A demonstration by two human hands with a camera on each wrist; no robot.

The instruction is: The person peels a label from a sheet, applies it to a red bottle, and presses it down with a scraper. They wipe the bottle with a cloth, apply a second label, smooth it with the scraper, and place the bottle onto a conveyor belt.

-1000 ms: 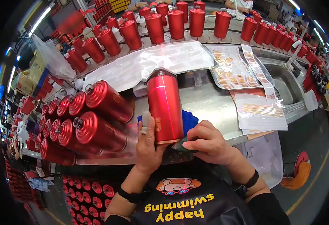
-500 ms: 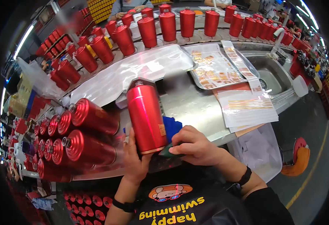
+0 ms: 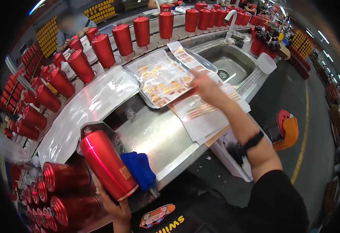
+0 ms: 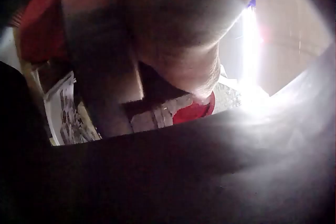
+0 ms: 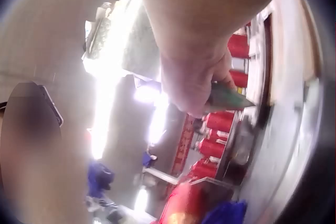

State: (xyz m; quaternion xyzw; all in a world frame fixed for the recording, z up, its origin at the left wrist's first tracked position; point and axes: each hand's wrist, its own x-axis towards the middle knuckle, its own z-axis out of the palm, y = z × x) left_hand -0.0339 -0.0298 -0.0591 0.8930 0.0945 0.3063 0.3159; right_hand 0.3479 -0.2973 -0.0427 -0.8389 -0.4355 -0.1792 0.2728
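Note:
A glossy red bottle (image 3: 106,163) lies tilted, neck end in a dark angular holder (image 3: 96,126), with a small gold label near its base. My left hand (image 3: 117,207) holds it low on the left side, fingers along its wall; part of the hand is hidden behind it. My right hand (image 3: 210,91), blurred, is over the near right edge of the metal tray (image 3: 152,104) of gold stickers (image 3: 162,87). In the right wrist view it pinches a dark green pointed scraper (image 5: 229,98). Beside the bottle's base sits a bunched blue cloth (image 3: 139,171).
More red bottles (image 3: 73,209) lie stacked at the left. Others (image 3: 141,31) stand along the curved conveyor behind. Sheets with gold strips (image 3: 201,120) lie right of the tray, near a sink (image 3: 232,62). A plastic-covered tray (image 3: 96,93) stands behind the bottle. Another person (image 3: 71,31) sits across.
My right hand has left the bottle's base and reached forward and right to the sticker tray, scraper still in it. My left hand stays at the bottle. The head view has swung right.

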